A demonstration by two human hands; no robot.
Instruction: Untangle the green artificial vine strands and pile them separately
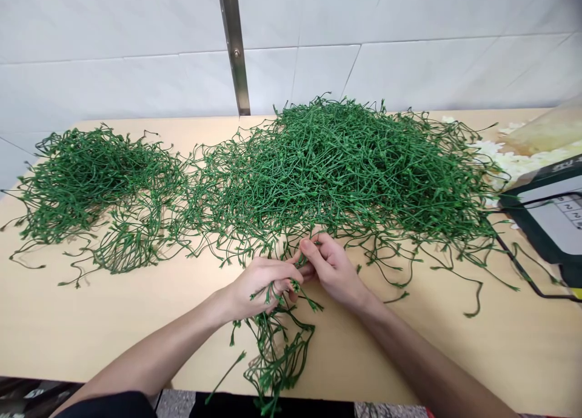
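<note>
A pale wooden worktop (454,357) runs along a white tiled wall. Its middle is covered by a large heap of green stems (345,163), thin and tangled, with loose ends trailing toward the near edge. A smaller heap (86,182) of the same stems lies to the left, its fringe just touching the large one. At the far right sits a dark box (550,218), with white petals (513,160) behind it. A bunch of stems (277,351) hangs over the worktop's near edge. The left hand (261,285) is closed around the top of that bunch. The right hand (334,266) meets it fingertip to fingertip, thumb and fingers pinched on the bunch's upper end.
</note>
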